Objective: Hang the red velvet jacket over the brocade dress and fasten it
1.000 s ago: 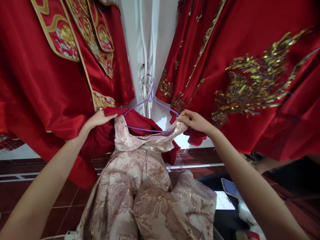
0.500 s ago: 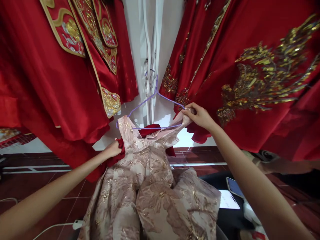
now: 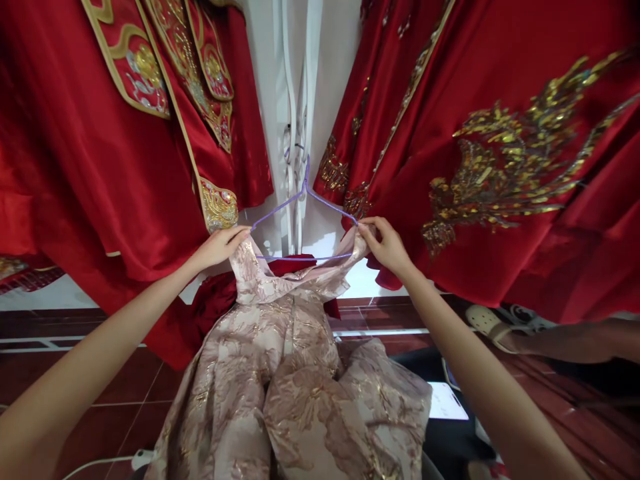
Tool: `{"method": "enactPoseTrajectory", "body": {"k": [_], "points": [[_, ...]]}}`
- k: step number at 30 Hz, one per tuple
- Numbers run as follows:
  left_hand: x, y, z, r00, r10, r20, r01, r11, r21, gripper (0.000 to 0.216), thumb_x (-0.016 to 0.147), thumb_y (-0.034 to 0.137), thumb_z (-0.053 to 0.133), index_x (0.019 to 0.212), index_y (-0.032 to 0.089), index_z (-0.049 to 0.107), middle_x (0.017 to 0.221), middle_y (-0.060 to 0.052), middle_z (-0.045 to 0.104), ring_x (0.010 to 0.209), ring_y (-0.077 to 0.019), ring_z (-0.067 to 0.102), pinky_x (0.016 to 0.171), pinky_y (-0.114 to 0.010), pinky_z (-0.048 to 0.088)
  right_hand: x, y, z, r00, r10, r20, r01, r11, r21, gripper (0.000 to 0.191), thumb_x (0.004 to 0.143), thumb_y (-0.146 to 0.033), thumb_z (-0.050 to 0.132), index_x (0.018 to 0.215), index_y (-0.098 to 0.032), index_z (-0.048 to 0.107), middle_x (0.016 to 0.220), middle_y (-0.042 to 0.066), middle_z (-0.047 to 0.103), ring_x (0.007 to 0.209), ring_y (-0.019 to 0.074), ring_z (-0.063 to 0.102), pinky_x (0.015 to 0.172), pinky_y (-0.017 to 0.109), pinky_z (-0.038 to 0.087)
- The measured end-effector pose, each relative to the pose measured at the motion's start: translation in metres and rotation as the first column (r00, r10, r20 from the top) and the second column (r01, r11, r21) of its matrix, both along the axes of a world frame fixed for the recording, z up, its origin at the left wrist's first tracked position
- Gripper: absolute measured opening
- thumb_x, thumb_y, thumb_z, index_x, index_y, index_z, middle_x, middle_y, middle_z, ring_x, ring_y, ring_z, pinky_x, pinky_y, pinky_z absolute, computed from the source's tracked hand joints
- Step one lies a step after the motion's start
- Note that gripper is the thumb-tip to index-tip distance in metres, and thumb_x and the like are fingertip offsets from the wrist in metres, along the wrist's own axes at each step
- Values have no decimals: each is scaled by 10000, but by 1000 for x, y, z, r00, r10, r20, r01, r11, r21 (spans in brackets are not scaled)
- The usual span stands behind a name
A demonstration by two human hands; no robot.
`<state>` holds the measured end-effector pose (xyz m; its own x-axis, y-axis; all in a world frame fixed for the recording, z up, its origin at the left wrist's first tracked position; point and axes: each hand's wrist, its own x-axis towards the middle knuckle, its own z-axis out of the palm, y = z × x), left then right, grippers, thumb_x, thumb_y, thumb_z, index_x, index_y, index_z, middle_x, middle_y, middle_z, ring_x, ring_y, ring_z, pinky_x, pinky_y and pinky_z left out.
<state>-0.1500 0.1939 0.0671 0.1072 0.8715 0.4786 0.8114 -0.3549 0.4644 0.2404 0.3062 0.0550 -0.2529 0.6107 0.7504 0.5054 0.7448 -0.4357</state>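
Observation:
A pale pink and gold brocade dress [image 3: 300, 333] hangs by its shoulders on a purple wire hanger [image 3: 306, 189] and spreads down toward me. My left hand [image 3: 223, 245] pinches the dress's left shoulder strap close to the hanger's end. Opposite it, my right hand [image 3: 385, 243] grips the right shoulder between thumb and fingers, also against the hanger. The hanger's hook points up in front of white rails. Behind the neckline and beside the bodice shows dark red cloth [image 3: 215, 297].
Red gowns with gold embroidery hang at the left [image 3: 150, 187] and right [image 3: 480, 167]. White rails [image 3: 295, 120] stand between them. At lower right lie a white card [image 3: 447, 401] and a phone, partly covered by my arm. Another person's foot in a beige clog [image 3: 487, 325] is beyond. A white cable plug [image 3: 143, 459] is at lower left.
My left hand has let go of the dark red cloth and moved up to the dress's left shoulder. My right hand keeps its hold, and the view has shifted slightly.

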Motion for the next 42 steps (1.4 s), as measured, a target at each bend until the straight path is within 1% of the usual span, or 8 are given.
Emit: {"method": "enactPoseTrajectory", "body": {"k": [8, 13, 16, 19, 22, 26, 33, 42], "points": [[-15, -7, -24, 971, 226, 81, -237, 951, 197, 432, 909, 447, 348, 930, 164, 673, 781, -50, 683, 675, -167, 585, 615, -221, 398, 5, 4, 2, 960, 159, -233, -181, 981, -76, 252, 813, -429, 582, 864, -187, 630, 1074, 95, 672, 1011, 210, 618, 922, 400, 453], [-28, -36, -65, 922, 382, 57, -382, 924, -12, 445, 881, 523, 372, 612, 198, 512, 432, 15, 459, 454, -140, 468, 488, -232, 309, 37, 3, -47, 921, -148, -359, 22, 943, -332, 304, 730, -463, 642, 824, -174, 638, 908, 121, 708, 865, 243, 664, 788, 390, 511], [-13, -54, -76, 958, 258, -129, -264, 964, -32, 380, 878, 506, 421, 653, 207, 487, 497, 22, 478, 498, -142, 490, 513, -239, 321, 55, -20, -86, 923, -302, -238, 176, 883, -435, 277, 743, -457, 604, 775, -184, 630, 804, 113, 707, 784, 257, 665, 710, 393, 516], [21, -62, -66, 944, 52, -326, -32, 997, 66, 283, 933, 397, 372, 797, 203, 527, 737, -26, 582, 703, -173, 552, 662, -279, 399, 56, -59, -97, 989, -149, -22, 124, 890, -438, 254, 794, -445, 562, 830, -203, 633, 772, 78, 701, 726, 238, 656, 676, 372, 513], [59, -52, -46, 875, -31, -484, 125, 979, 163, 258, 948, 350, 369, 896, 197, 570, 969, -74, 603, 910, -219, 531, 824, -375, 414, 38, -101, -77, 960, 222, 171, -118, 873, -473, 254, 864, -430, 508, 889, -215, 641, 841, 56, 699, 757, 202, 646, 700, 332, 513], [95, -22, -33, 844, -128, -521, 290, 926, 242, 227, 941, 289, 403, 937, 192, 609, 1222, -83, 545, 1137, -229, 450, 994, -413, 367, 6, -136, -40, 916, 309, 256, -212, 915, -344, 215, 897, -395, 500, 909, -229, 636, 899, 53, 683, 861, 199, 625, 795, 341, 495], [107, -7, -58, 875, -96, -475, 233, 943, 238, 226, 948, 285, 399, 904, 194, 600, 990, -49, 619, 950, -191, 519, 965, -410, 368, 8, -126, -37, 992, -29, -125, 9, 987, -159, 221, 877, -426, 543, 917, -219, 606, 853, 44, 656, 784, 180, 615, 735, 323, 497], [115, -20, -74, 937, 40, -347, 114, 903, 414, 182, 921, 271, 456, 859, 187, 605, 1024, -49, 655, 972, -197, 522, 984, -406, 343, 43, -87, -71, 904, -255, -344, 178, 954, -241, 338, 802, -526, 603, 861, -193, 623, 750, 56, 670, 656, 185, 621, 620, 328, 516]]}}
